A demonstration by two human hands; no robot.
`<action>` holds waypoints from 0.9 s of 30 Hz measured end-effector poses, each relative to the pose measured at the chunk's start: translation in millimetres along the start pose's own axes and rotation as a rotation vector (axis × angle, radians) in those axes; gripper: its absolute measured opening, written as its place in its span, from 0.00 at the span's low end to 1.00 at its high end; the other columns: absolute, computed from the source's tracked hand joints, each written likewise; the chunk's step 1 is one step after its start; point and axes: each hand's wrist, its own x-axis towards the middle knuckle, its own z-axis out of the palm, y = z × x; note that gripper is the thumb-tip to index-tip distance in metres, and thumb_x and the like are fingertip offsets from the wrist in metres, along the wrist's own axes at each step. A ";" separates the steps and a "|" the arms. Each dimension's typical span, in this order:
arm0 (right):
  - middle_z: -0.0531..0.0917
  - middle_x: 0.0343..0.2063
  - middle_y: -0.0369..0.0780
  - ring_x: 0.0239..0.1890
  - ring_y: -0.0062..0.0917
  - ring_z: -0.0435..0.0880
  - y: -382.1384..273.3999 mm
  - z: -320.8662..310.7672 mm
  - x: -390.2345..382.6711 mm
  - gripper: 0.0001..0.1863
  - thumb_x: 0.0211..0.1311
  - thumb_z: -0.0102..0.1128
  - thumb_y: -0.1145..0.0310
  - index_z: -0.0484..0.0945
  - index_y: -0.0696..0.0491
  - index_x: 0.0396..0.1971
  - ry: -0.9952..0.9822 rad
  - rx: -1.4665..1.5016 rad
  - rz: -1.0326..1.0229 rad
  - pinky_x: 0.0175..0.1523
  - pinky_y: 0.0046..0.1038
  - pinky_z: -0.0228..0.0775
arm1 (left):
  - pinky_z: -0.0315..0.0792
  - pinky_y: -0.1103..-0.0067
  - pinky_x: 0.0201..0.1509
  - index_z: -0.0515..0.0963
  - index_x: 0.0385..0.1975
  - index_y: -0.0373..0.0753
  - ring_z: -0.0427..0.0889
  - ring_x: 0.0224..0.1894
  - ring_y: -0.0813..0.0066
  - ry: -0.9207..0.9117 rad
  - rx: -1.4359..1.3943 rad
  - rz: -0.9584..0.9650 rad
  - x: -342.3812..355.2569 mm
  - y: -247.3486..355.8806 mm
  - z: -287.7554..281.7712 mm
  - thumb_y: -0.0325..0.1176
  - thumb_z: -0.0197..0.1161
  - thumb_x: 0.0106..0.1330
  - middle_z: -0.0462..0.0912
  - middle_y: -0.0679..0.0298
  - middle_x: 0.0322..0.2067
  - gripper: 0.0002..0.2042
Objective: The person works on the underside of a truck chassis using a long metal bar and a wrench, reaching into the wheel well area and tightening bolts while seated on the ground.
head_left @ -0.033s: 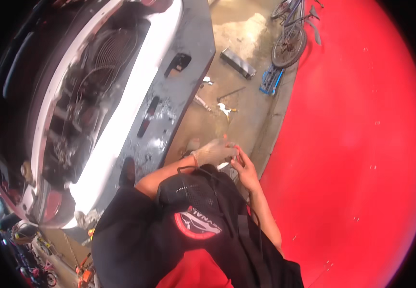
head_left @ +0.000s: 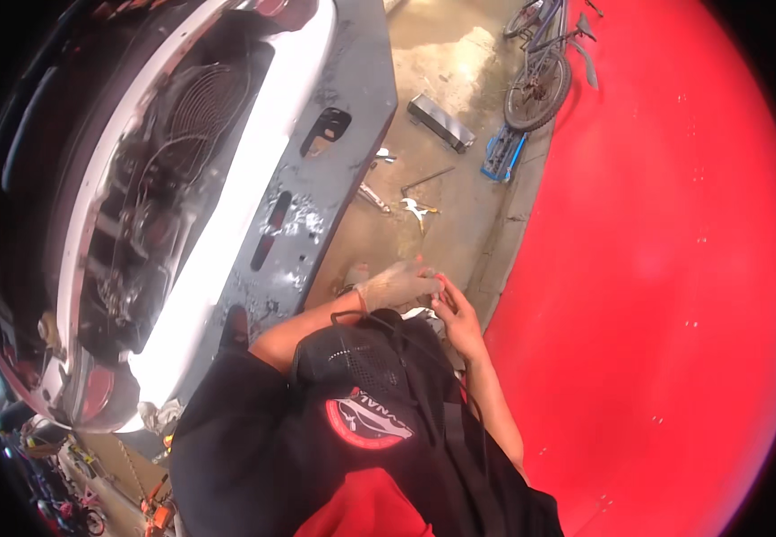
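Over the floor at mid-view, my left hand (head_left: 395,285), in a pale thin glove, meets my right hand (head_left: 461,324), which looks bare. The fingertips of both are closed together around a small red-orange thing (head_left: 441,281), mostly covered by the fingers. Its kind cannot be made out. A dark cord (head_left: 348,315) runs past my left wrist and across my dark shirt.
At left stands a vehicle front with a dark steel bumper (head_left: 316,192) and white trim (head_left: 213,233). A red wall (head_left: 647,268) fills the right. Ahead lie a metal box (head_left: 441,122), a blue jack-like frame (head_left: 501,154), a bicycle (head_left: 538,89) and tools (head_left: 418,209) on the floor.
The whole view has shifted slightly, with the bumper a little farther left. My hands stay together in nearly the same pose.
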 end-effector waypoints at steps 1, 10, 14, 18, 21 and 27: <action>0.69 0.66 0.45 0.65 0.32 0.72 -7.7 -16.2 22.6 0.32 0.68 0.62 0.68 0.64 0.57 0.69 0.082 -0.158 -0.008 0.65 0.34 0.68 | 0.76 0.80 0.38 0.82 0.40 0.37 0.83 0.35 0.79 -0.041 -0.192 -0.265 22.7 -4.1 -13.0 0.43 0.59 0.68 0.87 0.63 0.34 0.15; 0.81 0.44 0.41 0.46 0.22 0.80 -122.0 -75.0 165.5 0.16 0.69 0.60 0.72 0.73 0.59 0.54 0.237 -0.048 -0.203 0.50 0.27 0.76 | 0.77 0.79 0.34 0.82 0.43 0.38 0.82 0.30 0.76 0.180 -0.487 -0.511 173.6 7.1 -55.4 0.46 0.55 0.72 0.84 0.64 0.28 0.17; 0.79 0.40 0.39 0.41 0.21 0.80 -141.6 -117.6 255.9 0.12 0.68 0.60 0.72 0.75 0.59 0.48 0.164 -0.154 -0.238 0.46 0.25 0.76 | 0.77 0.79 0.35 0.82 0.44 0.38 0.83 0.35 0.76 0.202 -0.206 -0.409 240.7 -18.8 -87.0 0.44 0.56 0.72 0.85 0.62 0.32 0.16; 0.78 0.38 0.38 0.38 0.20 0.80 -193.7 -176.4 306.7 0.08 0.68 0.61 0.72 0.76 0.60 0.42 0.050 -0.422 -0.357 0.44 0.24 0.75 | 0.77 0.76 0.35 0.83 0.41 0.35 0.83 0.33 0.75 0.469 -0.217 -0.429 319.8 -16.5 -86.6 0.41 0.58 0.69 0.85 0.61 0.31 0.15; 0.80 0.38 0.43 0.39 0.30 0.82 -229.7 -215.0 341.9 0.10 0.71 0.55 0.67 0.77 0.60 0.41 -0.029 -0.523 -0.292 0.48 0.30 0.74 | 0.77 0.76 0.37 0.84 0.35 0.33 0.85 0.32 0.72 0.545 -0.087 -0.527 369.3 -19.1 -94.8 0.40 0.59 0.66 0.87 0.59 0.31 0.15; 0.81 0.53 0.49 0.62 0.42 0.74 -195.3 -278.7 466.3 0.23 0.75 0.42 0.61 0.75 0.56 0.60 -0.370 -0.656 -0.162 0.66 0.37 0.63 | 0.77 0.72 0.38 0.85 0.35 0.37 0.86 0.35 0.72 0.541 0.395 -0.234 427.1 -9.3 -121.1 0.36 0.64 0.62 0.84 0.57 0.29 0.10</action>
